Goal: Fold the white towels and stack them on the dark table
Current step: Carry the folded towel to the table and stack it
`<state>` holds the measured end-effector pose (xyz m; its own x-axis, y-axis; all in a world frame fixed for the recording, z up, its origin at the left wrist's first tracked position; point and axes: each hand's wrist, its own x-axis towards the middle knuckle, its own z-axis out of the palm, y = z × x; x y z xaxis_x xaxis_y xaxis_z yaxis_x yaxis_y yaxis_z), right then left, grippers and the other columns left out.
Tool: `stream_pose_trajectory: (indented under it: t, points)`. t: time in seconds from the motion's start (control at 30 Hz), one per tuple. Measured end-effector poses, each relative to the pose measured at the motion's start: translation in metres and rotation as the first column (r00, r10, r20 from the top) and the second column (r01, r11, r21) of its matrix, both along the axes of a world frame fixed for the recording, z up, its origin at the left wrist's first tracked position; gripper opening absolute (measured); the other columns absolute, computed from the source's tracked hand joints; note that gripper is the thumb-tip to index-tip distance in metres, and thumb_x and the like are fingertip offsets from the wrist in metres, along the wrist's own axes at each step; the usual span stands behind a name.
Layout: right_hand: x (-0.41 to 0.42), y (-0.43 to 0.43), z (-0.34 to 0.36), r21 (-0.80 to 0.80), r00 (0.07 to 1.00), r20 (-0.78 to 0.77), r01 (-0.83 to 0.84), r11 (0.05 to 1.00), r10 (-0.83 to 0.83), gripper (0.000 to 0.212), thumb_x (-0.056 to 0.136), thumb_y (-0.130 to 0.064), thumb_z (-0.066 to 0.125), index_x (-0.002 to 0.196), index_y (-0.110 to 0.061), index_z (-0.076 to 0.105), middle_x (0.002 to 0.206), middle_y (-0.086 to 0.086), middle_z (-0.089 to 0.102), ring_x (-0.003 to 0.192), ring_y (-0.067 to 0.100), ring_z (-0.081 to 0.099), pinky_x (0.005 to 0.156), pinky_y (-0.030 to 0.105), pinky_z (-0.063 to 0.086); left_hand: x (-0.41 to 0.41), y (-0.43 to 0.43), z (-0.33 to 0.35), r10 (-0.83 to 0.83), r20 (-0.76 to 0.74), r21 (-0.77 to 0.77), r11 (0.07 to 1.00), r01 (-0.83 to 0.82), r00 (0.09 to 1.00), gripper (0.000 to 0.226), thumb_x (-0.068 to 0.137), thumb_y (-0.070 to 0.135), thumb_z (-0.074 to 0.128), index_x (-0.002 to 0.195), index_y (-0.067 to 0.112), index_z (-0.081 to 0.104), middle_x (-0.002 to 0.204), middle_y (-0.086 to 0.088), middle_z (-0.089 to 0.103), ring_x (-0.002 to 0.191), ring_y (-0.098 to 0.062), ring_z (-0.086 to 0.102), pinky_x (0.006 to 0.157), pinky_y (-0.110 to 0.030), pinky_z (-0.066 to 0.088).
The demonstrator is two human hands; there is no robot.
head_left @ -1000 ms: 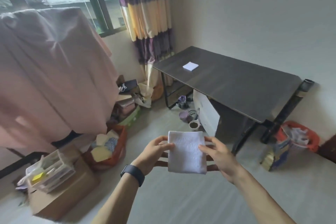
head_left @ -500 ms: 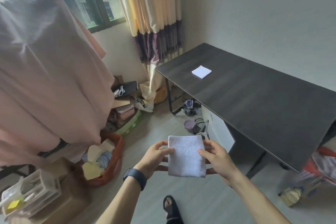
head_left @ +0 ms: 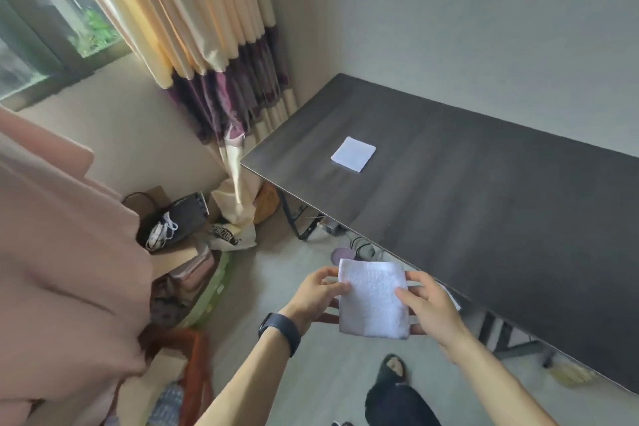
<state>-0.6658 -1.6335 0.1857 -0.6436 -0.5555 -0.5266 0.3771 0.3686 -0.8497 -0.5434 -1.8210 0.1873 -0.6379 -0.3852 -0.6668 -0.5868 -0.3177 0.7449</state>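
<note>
Table (head_left: 484, 218): folded towel (head_left: 353, 158) | bag (head_left: 186, 214): sneaker (head_left: 160, 233) | left hand (head_left: 316, 294), right hand (head_left: 428, 304): held towel (head_left: 373, 301)

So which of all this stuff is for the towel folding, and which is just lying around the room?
For the job:
- held white towel, pinched by the left hand and right hand
- folded towel already lying on the table
- dark table

Just lying about:
- striped curtain
- pink cloth
- black bag on the floor

A striped curtain (head_left: 214, 45) hangs beside a window (head_left: 34, 28), above pale wall (head_left: 449, 10) and grey floor (head_left: 328, 384).
</note>
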Motion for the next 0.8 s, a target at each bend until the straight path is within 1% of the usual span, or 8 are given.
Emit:
stream_pose_trajectory:
  t: [0.13, 0.23, 0.37, 0.43, 0.53, 0.63, 0.7, 0.8]
  points:
    - [-0.055, -0.044, -0.021, 0.026, 0.998, 0.006, 0.060, 0.998, -0.060, 0.017, 0.094, -0.013, 0.061, 0.109, -0.023, 0.062, 0.099, 0.001, 0.074, 0.085, 0.021, 0.073, 0.066, 0.049, 0.062, -0.070, -0.052, -0.019, -0.063, 0.036, -0.017, 0.998, 0.064, 0.997, 0.027, 0.090, 0.021, 0.067, 0.115, 0.014, 0.063, 0.111, -0.009, 0.070, 0.082, -0.023, 0.070, 0.064, -0.033, 0.057]
    - [-0.099, -0.072, -0.037, 0.069, 0.997, 0.012, 0.079, 0.995, -0.080, 0.017, 0.094, -0.016, 0.061, 0.107, -0.025, 0.061, 0.097, -0.003, 0.074, 0.085, 0.020, 0.073, 0.066, 0.049, 0.062, -0.122, -0.081, -0.029, -0.085, 0.079, -0.017, 0.996, 0.086, 0.993, 0.025, 0.090, 0.020, 0.066, 0.114, 0.013, 0.063, 0.108, -0.008, 0.072, 0.079, -0.021, 0.071, 0.065, -0.035, 0.060]
    - [-0.151, -0.112, -0.056, 0.118, 0.992, 0.027, 0.115, 0.986, -0.119, 0.016, 0.092, -0.018, 0.062, 0.104, -0.029, 0.062, 0.098, -0.005, 0.073, 0.086, 0.020, 0.071, 0.066, 0.046, 0.062, -0.185, -0.116, -0.044, -0.130, 0.133, -0.046, 0.989, 0.137, 0.983, 0.019, 0.092, 0.018, 0.065, 0.110, 0.013, 0.060, 0.109, -0.009, 0.068, 0.072, -0.017, 0.069, 0.061, -0.033, 0.058]
    - [-0.176, -0.130, -0.063, 0.170, 0.989, 0.008, 0.146, 0.975, -0.149, 0.016, 0.092, -0.020, 0.063, 0.101, -0.033, 0.061, 0.097, -0.006, 0.072, 0.086, 0.018, 0.071, 0.068, 0.044, 0.062, -0.216, -0.133, -0.053, -0.154, 0.173, -0.070, 0.983, 0.169, 0.973, 0.017, 0.093, 0.017, 0.063, 0.109, 0.012, 0.060, 0.106, -0.009, 0.067, 0.074, -0.019, 0.068, 0.063, -0.035, 0.060]
    - [-0.211, -0.152, -0.079, 0.236, 0.986, -0.050, 0.169, 0.957, -0.162, 0.015, 0.089, -0.027, 0.063, 0.098, -0.038, 0.060, 0.095, -0.012, 0.072, 0.088, 0.013, 0.068, 0.081, 0.046, 0.059, -0.262, -0.156, -0.072, -0.190, 0.203, -0.121, 0.969, 0.217, 0.961, 0.016, 0.091, 0.016, 0.064, 0.107, 0.013, 0.062, 0.106, -0.009, 0.070, 0.084, -0.023, 0.070, 0.067, -0.041, 0.062]
    - [-0.245, -0.171, -0.090, 0.295, 0.979, -0.090, 0.203, 0.934, -0.185, 0.013, 0.092, -0.028, 0.060, 0.103, -0.035, 0.056, 0.099, -0.012, 0.068, 0.090, 0.012, 0.065, 0.081, 0.045, 0.058, -0.312, -0.176, -0.090, -0.219, 0.226, -0.141, 0.957, 0.254, 0.949, 0.020, 0.090, 0.019, 0.066, 0.109, 0.014, 0.063, 0.107, -0.006, 0.070, 0.093, -0.025, 0.071, 0.074, -0.048, 0.062]
    - [-0.267, -0.182, -0.098, 0.322, 0.970, -0.107, 0.242, 0.915, -0.219, 0.015, 0.093, -0.027, 0.058, 0.105, -0.035, 0.055, 0.098, -0.011, 0.067, 0.089, 0.014, 0.065, 0.079, 0.044, 0.057, -0.342, -0.188, -0.102, -0.242, 0.234, -0.135, 0.951, 0.278, 0.942, 0.022, 0.090, 0.018, 0.066, 0.111, 0.014, 0.063, 0.108, -0.004, 0.069, 0.093, -0.024, 0.071, 0.072, -0.046, 0.062]
    - [-0.297, -0.202, -0.112, 0.341, 0.949, -0.112, 0.315, 0.886, -0.294, 0.017, 0.093, -0.026, 0.057, 0.109, -0.033, 0.056, 0.099, -0.009, 0.067, 0.090, 0.015, 0.065, 0.080, 0.042, 0.057, -0.384, -0.204, -0.120, -0.279, 0.240, -0.174, 0.930, 0.324, 0.930, 0.022, 0.089, 0.019, 0.065, 0.111, 0.017, 0.063, 0.107, 0.000, 0.069, 0.091, -0.020, 0.070, 0.067, -0.039, 0.063]
